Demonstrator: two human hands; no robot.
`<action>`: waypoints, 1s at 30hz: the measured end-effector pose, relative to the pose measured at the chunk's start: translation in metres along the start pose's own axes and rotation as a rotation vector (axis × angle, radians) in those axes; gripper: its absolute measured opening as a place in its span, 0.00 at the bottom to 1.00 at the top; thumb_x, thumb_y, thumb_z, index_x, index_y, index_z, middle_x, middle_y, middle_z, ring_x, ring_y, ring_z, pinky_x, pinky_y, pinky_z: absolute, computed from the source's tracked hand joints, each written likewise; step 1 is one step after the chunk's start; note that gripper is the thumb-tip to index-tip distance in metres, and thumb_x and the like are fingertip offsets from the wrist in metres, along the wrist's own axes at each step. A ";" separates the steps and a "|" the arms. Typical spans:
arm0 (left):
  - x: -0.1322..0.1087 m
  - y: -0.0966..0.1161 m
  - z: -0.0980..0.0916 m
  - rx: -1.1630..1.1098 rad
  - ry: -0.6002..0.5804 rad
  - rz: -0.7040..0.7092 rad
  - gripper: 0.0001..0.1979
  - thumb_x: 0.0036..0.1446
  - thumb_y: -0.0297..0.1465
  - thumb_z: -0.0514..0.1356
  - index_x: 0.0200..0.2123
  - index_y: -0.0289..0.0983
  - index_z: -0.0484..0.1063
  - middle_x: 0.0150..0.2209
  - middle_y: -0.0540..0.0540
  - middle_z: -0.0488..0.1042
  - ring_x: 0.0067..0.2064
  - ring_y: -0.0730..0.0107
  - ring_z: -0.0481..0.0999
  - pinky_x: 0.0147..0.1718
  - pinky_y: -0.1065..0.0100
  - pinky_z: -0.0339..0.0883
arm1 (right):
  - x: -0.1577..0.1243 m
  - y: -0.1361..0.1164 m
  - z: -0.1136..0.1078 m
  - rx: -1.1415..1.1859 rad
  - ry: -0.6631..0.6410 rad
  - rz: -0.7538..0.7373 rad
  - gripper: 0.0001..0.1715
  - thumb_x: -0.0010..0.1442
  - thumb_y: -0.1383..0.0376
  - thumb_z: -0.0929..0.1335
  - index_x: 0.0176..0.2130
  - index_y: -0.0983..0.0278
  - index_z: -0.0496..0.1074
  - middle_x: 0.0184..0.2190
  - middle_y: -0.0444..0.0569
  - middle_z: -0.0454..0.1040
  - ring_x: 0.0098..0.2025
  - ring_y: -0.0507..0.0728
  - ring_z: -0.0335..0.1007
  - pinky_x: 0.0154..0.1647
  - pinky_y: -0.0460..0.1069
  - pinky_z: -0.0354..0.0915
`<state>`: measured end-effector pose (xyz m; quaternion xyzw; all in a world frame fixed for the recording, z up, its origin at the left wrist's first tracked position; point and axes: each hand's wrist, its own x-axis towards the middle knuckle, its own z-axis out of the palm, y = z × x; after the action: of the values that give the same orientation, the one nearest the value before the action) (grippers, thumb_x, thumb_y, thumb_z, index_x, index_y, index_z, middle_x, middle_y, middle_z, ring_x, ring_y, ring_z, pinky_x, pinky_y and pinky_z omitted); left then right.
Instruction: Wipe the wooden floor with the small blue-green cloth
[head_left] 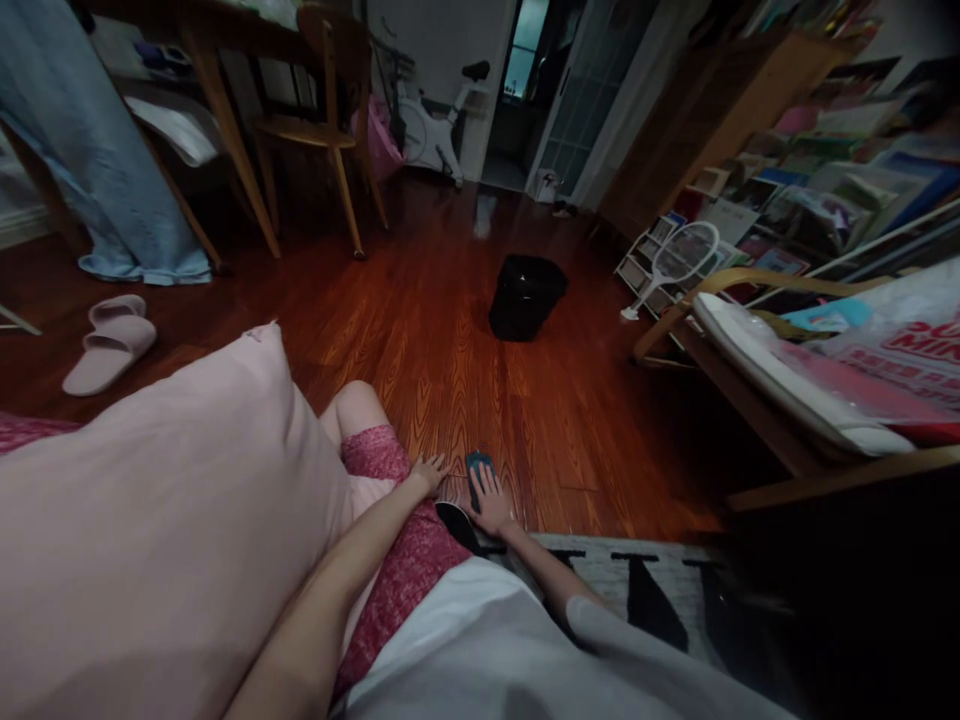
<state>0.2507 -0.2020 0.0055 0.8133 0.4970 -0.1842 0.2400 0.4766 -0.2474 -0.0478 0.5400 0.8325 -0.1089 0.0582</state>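
Note:
My right hand (489,501) lies over a small dark teal, cloth-like thing (479,462) on the wooden floor, its fingers stretched out and spread on top of it. The hand and wrist hide part of that thing, so its exact kind cannot be made out. Beside it, my left hand (430,473) rests at the edge of the red patterned fabric (379,455) over my leg. Its fingers are extended and apart, with nothing seen in them. A dark rounded shape with a pale rim (456,522) shows between my forearms.
A pink pillow (172,500) covers the left side. Ahead stands a black bin (525,297). Pink slippers (112,345), a person's jeans (142,190) and a wooden chair (330,130) are to the left. A loaded armchair (795,390) stands right, beside a patterned rug (600,575).

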 end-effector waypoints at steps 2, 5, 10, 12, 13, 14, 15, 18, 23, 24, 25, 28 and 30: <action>0.001 0.000 0.002 -0.010 -0.003 0.000 0.41 0.59 0.37 0.63 0.72 0.50 0.50 0.74 0.39 0.43 0.73 0.47 0.48 0.67 0.38 0.42 | -0.026 0.010 0.014 0.000 0.040 -0.035 0.48 0.67 0.42 0.56 0.74 0.61 0.37 0.76 0.53 0.36 0.76 0.64 0.28 0.73 0.61 0.38; 0.001 0.000 0.003 0.001 -0.011 -0.004 0.42 0.59 0.37 0.63 0.72 0.50 0.48 0.75 0.39 0.42 0.73 0.47 0.46 0.67 0.38 0.41 | -0.034 0.019 0.014 -0.001 0.079 0.011 0.46 0.68 0.43 0.54 0.74 0.59 0.37 0.76 0.51 0.37 0.76 0.61 0.28 0.73 0.60 0.39; -0.005 0.003 -0.002 0.049 -0.021 -0.014 0.41 0.60 0.37 0.63 0.72 0.48 0.49 0.74 0.38 0.41 0.73 0.49 0.47 0.67 0.40 0.41 | 0.024 0.023 -0.019 0.010 0.062 0.211 0.45 0.69 0.44 0.52 0.74 0.64 0.38 0.76 0.54 0.35 0.76 0.60 0.29 0.72 0.59 0.37; -0.007 0.003 -0.005 0.060 -0.020 -0.018 0.40 0.60 0.37 0.63 0.72 0.47 0.50 0.74 0.37 0.42 0.73 0.49 0.48 0.68 0.41 0.42 | 0.049 0.018 -0.032 0.023 0.036 0.290 0.46 0.69 0.45 0.52 0.74 0.66 0.37 0.76 0.56 0.35 0.76 0.61 0.29 0.72 0.59 0.36; -0.007 0.004 -0.006 0.061 -0.019 -0.019 0.40 0.60 0.37 0.63 0.72 0.47 0.51 0.74 0.37 0.42 0.73 0.50 0.49 0.68 0.42 0.42 | 0.058 0.014 -0.037 0.028 0.027 0.323 0.46 0.69 0.44 0.51 0.74 0.66 0.36 0.76 0.57 0.35 0.76 0.62 0.29 0.72 0.60 0.36; -0.007 0.004 -0.006 0.060 -0.018 -0.020 0.39 0.60 0.37 0.63 0.71 0.48 0.51 0.74 0.38 0.43 0.73 0.51 0.49 0.68 0.42 0.43 | 0.064 0.009 -0.039 0.031 0.020 0.342 0.47 0.69 0.44 0.51 0.74 0.67 0.35 0.76 0.57 0.35 0.76 0.62 0.29 0.72 0.61 0.36; -0.007 0.004 -0.007 0.056 -0.018 -0.021 0.39 0.60 0.37 0.63 0.71 0.49 0.52 0.74 0.39 0.43 0.73 0.51 0.49 0.67 0.41 0.43 | 0.066 0.005 -0.039 0.032 0.015 0.341 0.48 0.69 0.43 0.51 0.74 0.67 0.35 0.75 0.58 0.35 0.76 0.63 0.29 0.72 0.61 0.36; -0.005 0.002 -0.005 0.031 -0.011 -0.020 0.39 0.59 0.36 0.63 0.71 0.50 0.52 0.74 0.40 0.44 0.73 0.50 0.49 0.67 0.40 0.43 | 0.048 -0.006 -0.026 0.022 0.005 0.206 0.49 0.67 0.42 0.53 0.74 0.66 0.36 0.76 0.57 0.35 0.76 0.63 0.28 0.72 0.61 0.36; 0.001 -0.002 0.004 -0.021 0.006 -0.010 0.41 0.59 0.36 0.62 0.72 0.52 0.49 0.75 0.42 0.43 0.73 0.48 0.47 0.67 0.38 0.40 | -0.019 0.001 0.008 0.014 0.026 -0.095 0.50 0.66 0.43 0.58 0.74 0.61 0.36 0.76 0.51 0.35 0.76 0.62 0.26 0.73 0.59 0.37; 0.001 -0.002 0.006 -0.026 0.008 -0.009 0.41 0.59 0.36 0.62 0.72 0.52 0.48 0.75 0.42 0.43 0.73 0.48 0.47 0.67 0.38 0.40 | -0.028 0.006 0.010 0.017 0.031 -0.109 0.49 0.66 0.43 0.58 0.74 0.60 0.36 0.76 0.51 0.35 0.76 0.61 0.27 0.73 0.59 0.37; 0.002 -0.003 0.007 -0.028 0.008 -0.008 0.41 0.59 0.36 0.62 0.72 0.52 0.48 0.75 0.42 0.43 0.73 0.48 0.47 0.67 0.38 0.41 | -0.033 0.012 0.010 0.021 0.035 -0.108 0.49 0.66 0.43 0.57 0.74 0.60 0.36 0.76 0.51 0.36 0.76 0.61 0.27 0.73 0.59 0.38; 0.002 -0.004 0.008 -0.018 0.001 -0.007 0.42 0.58 0.37 0.63 0.72 0.51 0.48 0.75 0.42 0.43 0.73 0.48 0.47 0.67 0.38 0.41 | -0.021 0.024 -0.003 0.026 0.034 -0.035 0.49 0.67 0.41 0.55 0.74 0.60 0.36 0.76 0.51 0.36 0.76 0.60 0.27 0.72 0.59 0.39; 0.000 -0.004 0.006 -0.001 -0.005 -0.005 0.42 0.58 0.37 0.63 0.72 0.50 0.49 0.75 0.41 0.43 0.73 0.47 0.48 0.67 0.39 0.41 | 0.001 0.027 -0.018 0.034 0.015 0.054 0.51 0.66 0.39 0.55 0.74 0.62 0.35 0.76 0.53 0.35 0.76 0.60 0.26 0.72 0.59 0.38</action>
<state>0.2465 -0.2037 -0.0009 0.8114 0.4985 -0.1867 0.2412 0.5011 -0.2315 -0.0342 0.5641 0.8160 -0.1175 0.0456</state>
